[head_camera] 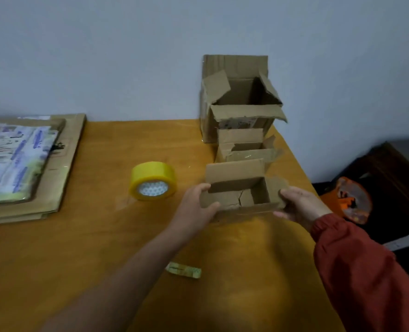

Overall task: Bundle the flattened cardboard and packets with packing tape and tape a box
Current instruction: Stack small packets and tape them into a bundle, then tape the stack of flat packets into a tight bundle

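Orange table (78,248), both hands gripping small open box (242,195), no legible writing

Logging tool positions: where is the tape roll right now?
In the head view, the tape roll lies mid-table, between the cardboard stack on the left and the held box.

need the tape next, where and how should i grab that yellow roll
Come from above and pinch the tape roll across its yellow outer band. It rests tilted on the table, core facing the person, with open space around it left of the small box.

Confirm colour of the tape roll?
Yellow tape roll, with a white patterned core; the head view shows it clearly.
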